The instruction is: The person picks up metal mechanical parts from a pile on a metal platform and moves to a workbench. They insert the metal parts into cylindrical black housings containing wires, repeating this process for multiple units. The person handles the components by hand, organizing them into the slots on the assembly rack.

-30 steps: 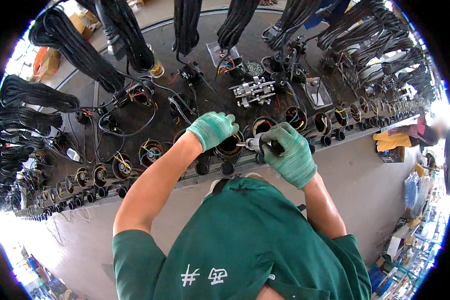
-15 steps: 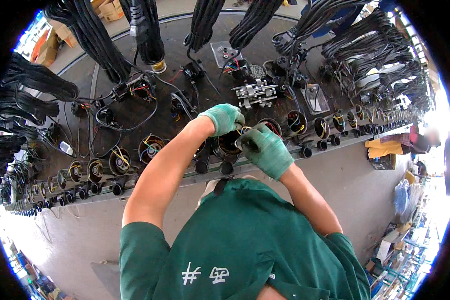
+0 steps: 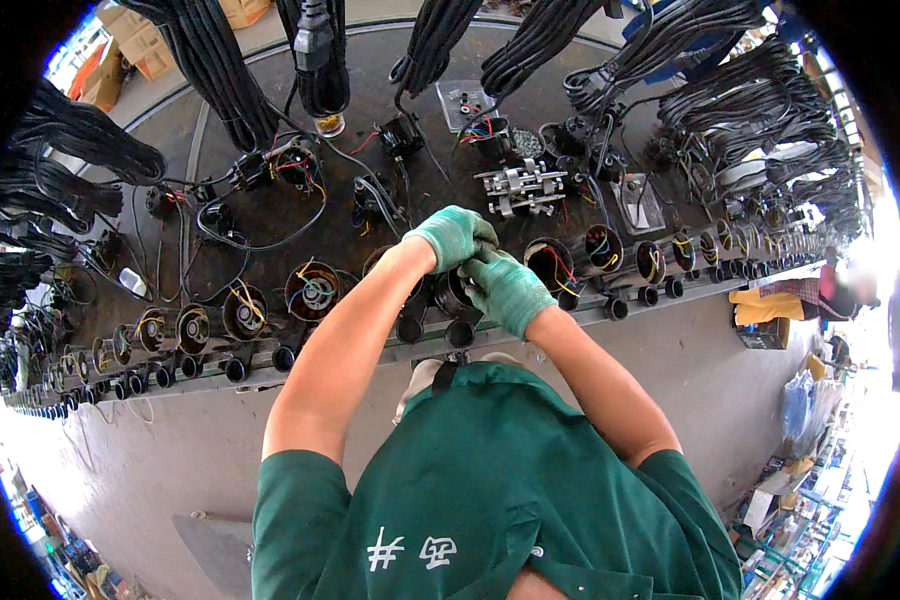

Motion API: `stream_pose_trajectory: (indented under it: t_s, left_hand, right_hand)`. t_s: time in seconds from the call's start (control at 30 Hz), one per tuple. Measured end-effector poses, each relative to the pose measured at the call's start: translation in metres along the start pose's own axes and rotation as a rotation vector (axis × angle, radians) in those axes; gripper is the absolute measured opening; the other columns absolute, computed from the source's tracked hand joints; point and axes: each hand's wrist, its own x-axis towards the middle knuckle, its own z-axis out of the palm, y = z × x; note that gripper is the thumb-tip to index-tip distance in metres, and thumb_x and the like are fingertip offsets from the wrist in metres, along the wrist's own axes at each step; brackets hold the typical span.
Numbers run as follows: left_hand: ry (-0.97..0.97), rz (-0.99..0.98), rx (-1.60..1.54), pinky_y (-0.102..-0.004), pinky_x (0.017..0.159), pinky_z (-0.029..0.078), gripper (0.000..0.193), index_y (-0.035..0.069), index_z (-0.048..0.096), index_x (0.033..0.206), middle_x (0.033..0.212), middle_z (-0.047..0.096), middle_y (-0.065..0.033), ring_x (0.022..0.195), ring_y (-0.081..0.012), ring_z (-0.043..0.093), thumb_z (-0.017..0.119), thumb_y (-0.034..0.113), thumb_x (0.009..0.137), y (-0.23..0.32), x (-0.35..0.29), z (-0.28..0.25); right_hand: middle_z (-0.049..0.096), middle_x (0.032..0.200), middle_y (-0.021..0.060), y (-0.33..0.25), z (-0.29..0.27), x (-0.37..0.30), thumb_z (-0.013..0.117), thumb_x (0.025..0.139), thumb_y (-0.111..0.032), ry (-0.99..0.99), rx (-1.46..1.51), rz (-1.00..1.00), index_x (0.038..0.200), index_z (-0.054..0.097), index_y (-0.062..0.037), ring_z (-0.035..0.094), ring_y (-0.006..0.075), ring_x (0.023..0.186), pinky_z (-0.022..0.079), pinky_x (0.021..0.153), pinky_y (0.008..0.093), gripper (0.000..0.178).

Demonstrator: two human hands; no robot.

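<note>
Left hand [image 3: 452, 240], right hand [image 3: 510, 292] at housing [image 3: 454, 298], surface's [image 3: 373, 85] near edge
Both curled, can't tell around what; housing likely stiff: grasp its sides.

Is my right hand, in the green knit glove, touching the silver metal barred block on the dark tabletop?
Apart. The head view shows a strip of dark tabletop between the green-gloved right hand and the silver metal block beyond it.

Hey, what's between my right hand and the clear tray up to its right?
Between your right hand and the clear tray, the head view shows two round, wired black housings.
</note>
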Motion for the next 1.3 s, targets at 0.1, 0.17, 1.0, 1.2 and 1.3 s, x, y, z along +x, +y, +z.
stream_pose_trajectory:
  t_s: [0.1,0.17,1.0,1.2,1.3]
  left_hand:
    - [0.039,0.003,0.012,-0.0419,0.095,0.056,0.028,0.01,0.08,0.113,0.114,0.076,-0.0147,0.106,-0.0355,0.072,0.069,0.026,0.093,0.002,-0.005,0.002]
    - [0.047,-0.004,0.031,-0.0427,0.095,0.056,0.027,0.011,0.079,0.114,0.114,0.076,-0.015,0.106,-0.0366,0.071,0.067,0.026,0.095,0.007,-0.008,0.003]
    - [0.724,-0.473,0.204,-0.0484,0.082,0.056,0.018,0.007,0.068,0.116,0.108,0.068,-0.0175,0.097,-0.0417,0.068,0.062,0.018,0.103,0.061,-0.02,0.083]
    - [0.701,-0.509,0.291,-0.0474,0.081,0.056,0.017,0.005,0.07,0.112,0.105,0.069,-0.0165,0.095,-0.0408,0.068,0.062,0.017,0.103,0.062,-0.02,0.084]
    - [0.706,-0.519,0.307,-0.048,0.081,0.056,0.018,0.006,0.07,0.11,0.104,0.069,-0.0158,0.095,-0.04,0.068,0.06,0.02,0.104,0.059,-0.017,0.084]
  right_hand:
    - [0.068,0.116,0.0197,0.014,0.006,-0.003,0.071,0.09,-0.015,-0.033,-0.135,-0.164,0.115,0.067,-0.008,0.067,0.0409,0.102,0.055,0.092,0.0492,0.027]
    - [0.068,0.117,0.0195,0.014,0.002,-0.007,0.07,0.089,-0.014,-0.042,-0.128,-0.18,0.119,0.068,-0.0092,0.066,0.0406,0.106,0.055,0.094,0.0486,0.03]
    - [0.068,0.129,0.0215,0.221,-0.061,0.125,0.085,0.08,-0.048,-0.609,-0.493,-0.021,0.131,0.068,-0.0066,0.065,0.0382,0.123,0.055,0.101,0.0474,0.067]
    - [0.075,0.119,0.0177,0.238,-0.053,0.134,0.08,0.082,-0.057,-0.632,-0.344,-0.004,0.114,0.077,-0.0084,0.071,0.037,0.113,0.057,0.1,0.045,0.058]
    - [0.077,0.105,0.0202,0.261,-0.054,0.119,0.079,0.084,-0.054,-0.453,-0.312,-0.121,0.109,0.079,-0.0087,0.073,0.037,0.107,0.057,0.095,0.0467,0.052]
